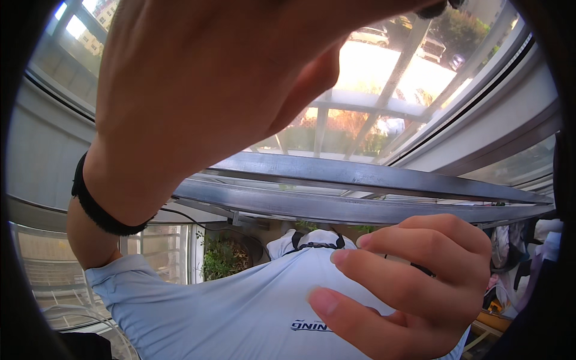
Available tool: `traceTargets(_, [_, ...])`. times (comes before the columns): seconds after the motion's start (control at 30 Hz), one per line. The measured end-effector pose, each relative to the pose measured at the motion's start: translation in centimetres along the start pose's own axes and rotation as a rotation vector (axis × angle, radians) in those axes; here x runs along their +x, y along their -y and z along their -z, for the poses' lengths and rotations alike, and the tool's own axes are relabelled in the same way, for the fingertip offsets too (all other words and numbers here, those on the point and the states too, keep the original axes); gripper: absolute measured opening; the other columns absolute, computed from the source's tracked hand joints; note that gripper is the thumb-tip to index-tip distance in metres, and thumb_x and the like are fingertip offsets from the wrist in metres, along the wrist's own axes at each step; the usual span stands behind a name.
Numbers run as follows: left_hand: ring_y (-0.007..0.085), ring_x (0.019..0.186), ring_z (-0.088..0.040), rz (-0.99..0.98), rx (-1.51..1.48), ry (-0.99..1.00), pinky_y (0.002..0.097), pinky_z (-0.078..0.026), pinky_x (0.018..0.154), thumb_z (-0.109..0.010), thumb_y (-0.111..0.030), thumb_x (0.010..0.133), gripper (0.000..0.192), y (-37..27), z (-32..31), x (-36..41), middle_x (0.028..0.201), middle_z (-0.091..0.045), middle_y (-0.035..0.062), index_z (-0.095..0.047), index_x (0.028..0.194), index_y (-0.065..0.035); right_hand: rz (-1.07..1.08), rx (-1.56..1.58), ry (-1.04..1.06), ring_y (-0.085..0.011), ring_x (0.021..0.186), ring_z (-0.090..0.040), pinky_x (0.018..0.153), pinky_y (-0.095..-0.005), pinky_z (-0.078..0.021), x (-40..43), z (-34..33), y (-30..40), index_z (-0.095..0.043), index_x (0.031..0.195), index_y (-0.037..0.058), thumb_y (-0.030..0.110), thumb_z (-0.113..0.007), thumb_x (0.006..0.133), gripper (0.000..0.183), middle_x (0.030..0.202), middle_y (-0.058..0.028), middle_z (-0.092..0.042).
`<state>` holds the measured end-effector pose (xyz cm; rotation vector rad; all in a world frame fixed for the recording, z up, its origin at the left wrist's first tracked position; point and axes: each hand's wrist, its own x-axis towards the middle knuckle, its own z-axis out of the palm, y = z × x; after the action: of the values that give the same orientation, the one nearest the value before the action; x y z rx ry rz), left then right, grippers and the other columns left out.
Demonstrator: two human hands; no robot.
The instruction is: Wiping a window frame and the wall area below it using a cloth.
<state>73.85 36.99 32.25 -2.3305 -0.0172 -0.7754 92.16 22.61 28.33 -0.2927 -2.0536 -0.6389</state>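
My left hand [234, 72] is raised very close to the camera across the upper left, with a black fuzzy band [108, 211] around the forearm near the wrist. Its fingertips run past the top edge, so what they hold or touch is hidden. My right hand [418, 288] hovers in front of my light blue T-shirt [225, 310], fingers bent and apart, with nothing seen in them. Between the hands run two grey metal rails [351, 173], just beyond my chest. A small dark fuzzy thing [432, 9] shows at the top edge.
Beyond the rails is a window with a barred grille [382, 99], parked cars outside. A potted green plant [222, 258] stands low at the left centre, near a thin black cable [189, 216]. Clothes and assorted items [508, 252] are piled at the right.
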Motion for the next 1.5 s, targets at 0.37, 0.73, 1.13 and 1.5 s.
traceTargets(0.37, [0.0254, 0.121, -0.055, -0.162, -0.063, 0.004, 0.0346, -0.05, 0.099, -0.071, -0.009, 0.087, 0.024, -4.8, -3.6, 3.9, 0.122, -0.062, 0.0023, -0.071, 0.111, -0.0094, -0.277, 0.024, -0.004, -0.019, 0.062, -0.063, 0.049, -0.0269, -0.0492, 2.4, -0.3, 1.0, -0.077, 0.1, 0.0051, 0.009, -0.071, 0.079, 0.022, 0.079, -0.01, -0.069])
traceTargets(0.73, [0.0267, 0.119, -0.055, -0.117, -0.043, 0.034, 0.035, -0.052, 0.095, -0.072, -0.006, 0.086, 0.024, -3.1, -3.5, 2.9, 0.12, -0.061, 0.0033, -0.071, 0.11, -0.0093, -0.499, 0.082, 0.111, -0.0187, 0.065, -0.066, 0.054, -0.0262, -0.0509, 2.9, -1.8, 1.0, -0.073, 0.105, 0.0077, 0.019, -0.072, 0.089, 0.019, 0.083, -0.0081, -0.072])
traceTargets(1.13, [0.0281, 0.116, -0.055, 0.075, 0.177, -0.057, 0.0356, -0.054, 0.091, -0.072, -0.002, 0.084, 0.025, 0.4, 1.5, -3.0, 0.118, -0.061, 0.0044, -0.071, 0.108, -0.0091, -0.894, 0.21, 0.424, -0.0277, 0.081, -0.062, 0.073, -0.0388, -0.0488, -0.4, 5.4, 1.0, -0.063, 0.116, -0.0066, 0.017, -0.059, 0.098, 0.03, 0.093, -0.0186, -0.068])
traceTargets(1.5, [0.0294, 0.114, -0.055, 0.123, 0.387, 0.029, 0.036, -0.055, 0.087, -0.072, 0.001, 0.083, 0.026, 5.8, 7.2, -12.9, 0.116, -0.06, 0.0054, -0.071, 0.107, -0.0089, -0.865, -0.071, 0.028, -0.0312, 0.073, -0.069, 0.063, -0.0349, -0.0593, -4.3, 3.9, 1.4, -0.07, 0.094, -0.0143, 0.017, -0.056, 0.107, 0.037, 0.087, -0.0231, -0.07])
